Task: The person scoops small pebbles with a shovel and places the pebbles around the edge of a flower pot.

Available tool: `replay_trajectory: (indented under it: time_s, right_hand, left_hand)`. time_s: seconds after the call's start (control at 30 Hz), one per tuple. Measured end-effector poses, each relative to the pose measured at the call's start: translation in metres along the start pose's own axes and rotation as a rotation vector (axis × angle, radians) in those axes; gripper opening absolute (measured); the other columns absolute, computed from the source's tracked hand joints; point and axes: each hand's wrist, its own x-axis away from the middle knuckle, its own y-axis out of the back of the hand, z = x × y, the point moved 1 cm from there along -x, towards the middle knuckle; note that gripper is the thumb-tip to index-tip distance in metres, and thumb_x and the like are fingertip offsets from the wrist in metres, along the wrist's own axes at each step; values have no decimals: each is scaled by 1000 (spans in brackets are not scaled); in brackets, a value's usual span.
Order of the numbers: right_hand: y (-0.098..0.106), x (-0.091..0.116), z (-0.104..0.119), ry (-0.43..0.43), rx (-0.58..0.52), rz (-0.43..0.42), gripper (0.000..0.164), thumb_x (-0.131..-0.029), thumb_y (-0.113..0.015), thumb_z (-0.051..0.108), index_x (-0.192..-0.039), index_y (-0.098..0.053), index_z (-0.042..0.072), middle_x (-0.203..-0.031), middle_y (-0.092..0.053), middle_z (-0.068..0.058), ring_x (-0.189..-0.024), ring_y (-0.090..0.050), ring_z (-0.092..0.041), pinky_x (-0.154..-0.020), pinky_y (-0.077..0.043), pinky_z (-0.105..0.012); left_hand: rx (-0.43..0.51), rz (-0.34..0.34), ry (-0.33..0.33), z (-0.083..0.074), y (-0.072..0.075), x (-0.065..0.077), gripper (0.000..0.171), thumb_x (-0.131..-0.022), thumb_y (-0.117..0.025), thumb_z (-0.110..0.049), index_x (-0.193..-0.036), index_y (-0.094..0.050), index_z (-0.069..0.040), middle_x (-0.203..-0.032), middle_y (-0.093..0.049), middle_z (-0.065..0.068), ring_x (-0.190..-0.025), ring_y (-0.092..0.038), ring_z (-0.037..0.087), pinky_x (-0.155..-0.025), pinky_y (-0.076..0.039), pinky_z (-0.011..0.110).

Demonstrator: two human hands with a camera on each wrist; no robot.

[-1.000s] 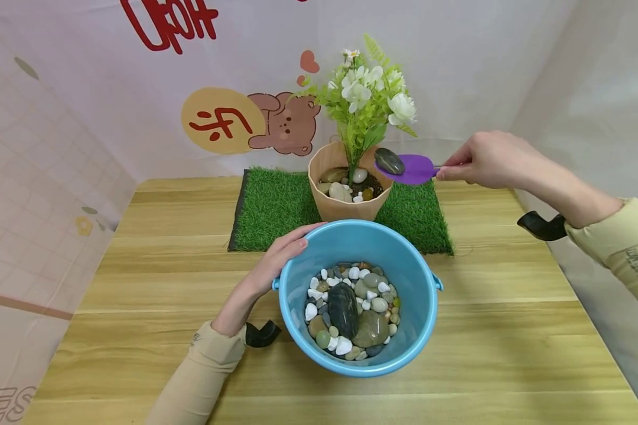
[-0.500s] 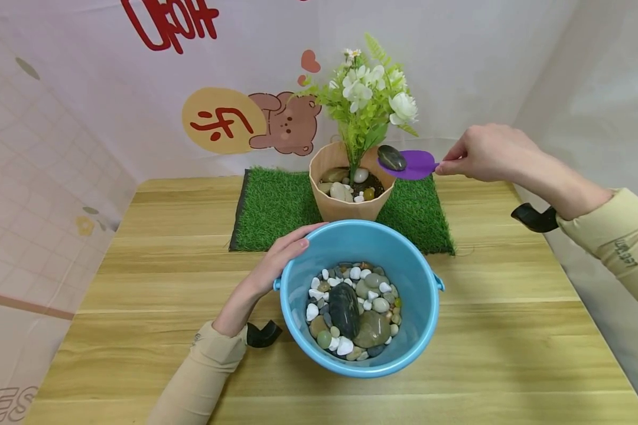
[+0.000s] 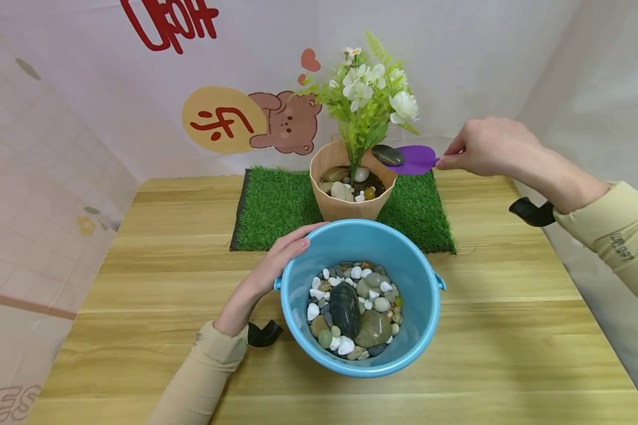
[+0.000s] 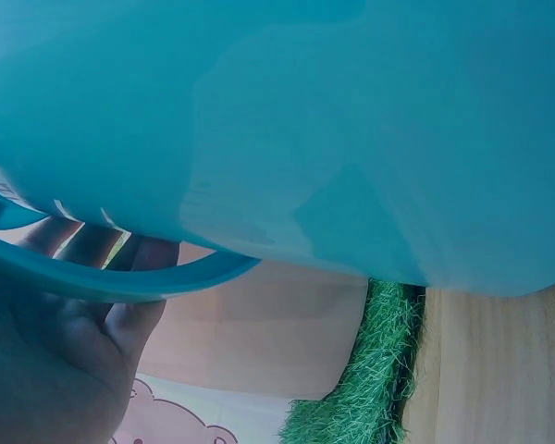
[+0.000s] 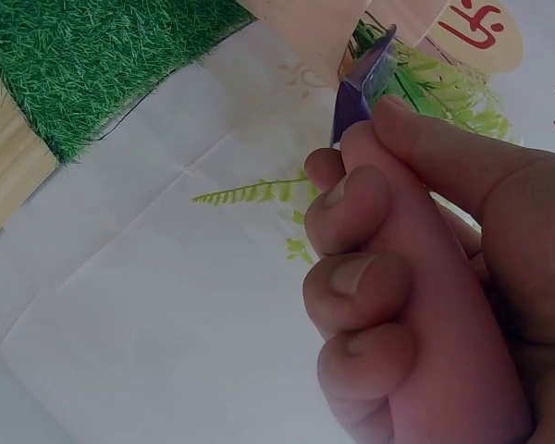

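Observation:
My right hand [image 3: 491, 147] holds a small trowel by its pink handle [image 5: 444, 324], fingers curled round it. The purple blade [image 3: 417, 160] reaches over the right rim of the peach flowerpot [image 3: 345, 208]. A dark oval stone [image 3: 387, 154] lies at the blade's tip, overhanging it toward the pot's inside. My left hand [image 3: 276, 260] rests against the upper left rim of a blue bucket [image 3: 430, 319], fingers fairly straight along its outer wall. In the left wrist view the bucket's handle [image 4: 92, 282] crosses in front of those fingers. Pebbles and bigger stones lie in the bucket.
White flowers with green leaves [image 3: 358, 88] stand in the pot among dark soil and several stones. Under the pot lies a green turf mat [image 3: 276, 206] on the wooden table [image 3: 181, 236]. Behind is a white printed cloth wall [image 3: 457, 77].
My right hand has risen slightly with the trowel. The dark stone has shifted left along the blade toward its tip, over the pot. The left hand and bucket stay nearly the same.

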Motion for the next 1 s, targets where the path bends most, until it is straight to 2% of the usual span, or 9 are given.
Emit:
replay_trajectory:
  time_s: [0.13, 0.23, 0.4, 0.53, 0.67, 0.83, 1.0]
  right_hand:
    - [-1, 0, 1, 8, 11, -3, 48, -100, -62, 54, -126, -79, 17, -132, -74, -19, -118, -69, -47, -76, -57, -57]
    - [0, 1, 1, 3, 24, -6, 47, -101, -62, 52, -126, -78, 16, -131, -74, -20, -114, -70, -46, -70, -57, -53]
    - [4, 6, 3, -33, 44, -42, 47, -101, -62, 48, -127, -77, 12, -113, -80, -18, -88, -73, -33, -55, -50, -42]
    - [7, 12, 6, -46, 57, -89, 44, -101, -63, 46, -123, -79, 11, -95, -81, -14, -76, -69, -26, -51, -47, -41]
    - [5, 19, 11, -42, 67, -128, 41, -102, -62, 44, -118, -81, 12, -77, -76, -6, -67, -64, -24, -47, -45, -41]
    - [1, 28, 18, -17, 79, -167, 39, -104, -60, 43, -120, -81, 15, -71, -74, -1, -63, -63, -21, -45, -43, -39]
    - [-3, 42, 22, 16, 79, -242, 33, -105, -59, 42, -101, -84, 21, -61, -62, 3, -59, -55, -19, -44, -36, -36]
  left_hand:
    - [7, -1, -2, 0, 0, 0, 59, -108, -36, -24, -161, -37, 1, -159, -47, 31, -140, -55, 52, -109, -57, 56]
    - [8, 0, -8, 0, 0, 0, 59, -108, -36, -24, -161, -36, 1, -159, -47, 32, -140, -54, 53, -109, -57, 57]
    - [6, -3, -6, 0, 0, -1, 59, -108, -36, -23, -161, -36, 2, -158, -47, 32, -140, -54, 53, -110, -56, 58]
    - [10, -2, -5, 0, 0, -1, 59, -108, -36, -24, -161, -36, 1, -159, -47, 32, -140, -54, 53, -109, -56, 58]
    - [13, -5, -3, 0, 0, -1, 59, -107, -37, -25, -161, -37, -1, -159, -48, 30, -140, -55, 52, -107, -58, 58]
    - [13, -10, -4, -1, 0, 0, 60, -107, -37, -25, -161, -38, -1, -159, -49, 30, -140, -55, 52, -106, -59, 57]
    - [18, -7, 2, -1, 0, -1, 60, -107, -37, -26, -162, -37, -1, -159, -48, 30, -140, -55, 52, -106, -58, 57]
